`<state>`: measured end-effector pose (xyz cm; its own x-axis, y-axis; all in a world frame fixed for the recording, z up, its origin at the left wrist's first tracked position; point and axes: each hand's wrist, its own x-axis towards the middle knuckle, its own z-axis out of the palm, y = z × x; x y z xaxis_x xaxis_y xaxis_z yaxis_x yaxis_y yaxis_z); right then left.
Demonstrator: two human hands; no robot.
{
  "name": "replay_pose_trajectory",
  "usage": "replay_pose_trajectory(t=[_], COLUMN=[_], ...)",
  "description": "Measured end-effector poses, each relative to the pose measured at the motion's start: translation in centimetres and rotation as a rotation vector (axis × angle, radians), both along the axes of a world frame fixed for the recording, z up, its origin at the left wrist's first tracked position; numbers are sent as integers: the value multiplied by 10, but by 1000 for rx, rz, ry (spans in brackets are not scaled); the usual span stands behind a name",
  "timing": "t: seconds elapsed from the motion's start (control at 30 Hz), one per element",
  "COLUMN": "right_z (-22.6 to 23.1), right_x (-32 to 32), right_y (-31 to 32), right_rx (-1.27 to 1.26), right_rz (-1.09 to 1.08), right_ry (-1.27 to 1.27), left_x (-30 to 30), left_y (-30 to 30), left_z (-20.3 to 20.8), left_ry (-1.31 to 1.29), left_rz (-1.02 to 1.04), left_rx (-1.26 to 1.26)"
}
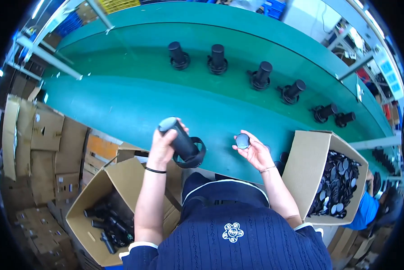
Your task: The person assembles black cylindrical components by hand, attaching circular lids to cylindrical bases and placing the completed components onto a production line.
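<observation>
Two parts in your hands: left hand [162, 145] wrapped round black tube [180, 140], flared collar end down over bench [121, 108] edge; right hand [254, 152] pinching round black cap [243, 141] in fingertips. Step looks like capping. Next move likely needs cap aligned square with tube's open top end. Tube matte black, cylindrical. Six similar tubes stand further along bench.
</observation>
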<state>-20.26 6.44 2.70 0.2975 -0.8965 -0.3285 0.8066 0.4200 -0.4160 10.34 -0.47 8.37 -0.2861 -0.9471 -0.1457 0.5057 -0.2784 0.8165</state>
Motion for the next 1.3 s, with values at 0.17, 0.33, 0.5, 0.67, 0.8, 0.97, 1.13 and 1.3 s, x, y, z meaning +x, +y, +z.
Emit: replay_pose_trajectory(t=[0.17,0.33,0.5,0.67,0.8,0.97,1.13,1.3], right_z=[19,29,21,20,11,6,12,33], right_x=[-13,9,33,30,20,27,33,27], right_y=[3,1,1,-9,-17,-12,-5,-4], right_rx=[-64,-139,-137,-107,-40,40,30,-286], right_rz=[-43,-157,-264,-133,-38,-57,-132,-102], right_ry=[23,31,107,110,38,-16,104,1063], left_x=[-62,-93,-91,-80,-89,-94,-95,-95], left_y=[-2,-10,-21,-39,-46,-45,-38,-29], left_z=[-12,-16,-21,-26,-36,-55,-60,-75], left_ry=[-105,-116,-105,-95,-104,-176,-279,-440], left_rz=[-363,-693,-706,-781,-833,-878,-716,-851], left_rx=[-39,-178,-161,-2,24,-10,-564,-386])
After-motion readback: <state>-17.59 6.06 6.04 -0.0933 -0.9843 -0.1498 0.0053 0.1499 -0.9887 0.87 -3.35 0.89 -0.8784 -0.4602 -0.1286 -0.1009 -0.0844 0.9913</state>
